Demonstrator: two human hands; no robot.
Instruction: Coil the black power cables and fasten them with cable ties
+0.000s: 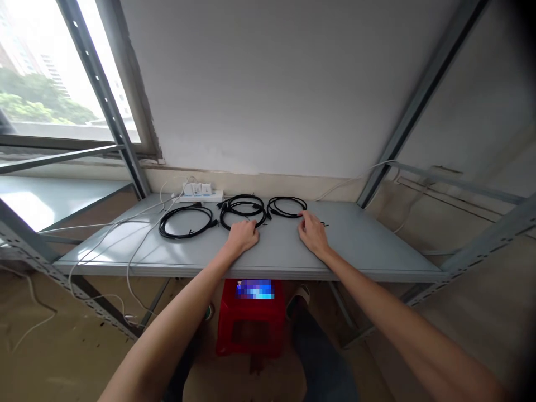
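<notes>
My left hand (243,237) is at the near side of the middle coiled black cable (223,222), with its fingers curled down over the loop; the fingertips are mostly hidden. My right hand (314,233) rests on the shelf, fingers bent and a little apart. One of its fingertips reaches the near right edge of another black cable coil (287,197). Just right of that hand a short thin black piece (324,224) shows, partly covered by the hand. Behind the middle coil, overlapping it, lies a further black loop (245,195).
Another black cable coil (186,237) lies at the left. A white power strip (213,196) with plugged-in adapters stands at the wall, white cords (140,245) trailing left over the shelf edge. Metal posts (377,167) frame the grey shelf (360,245). Below is a red stool (230,312).
</notes>
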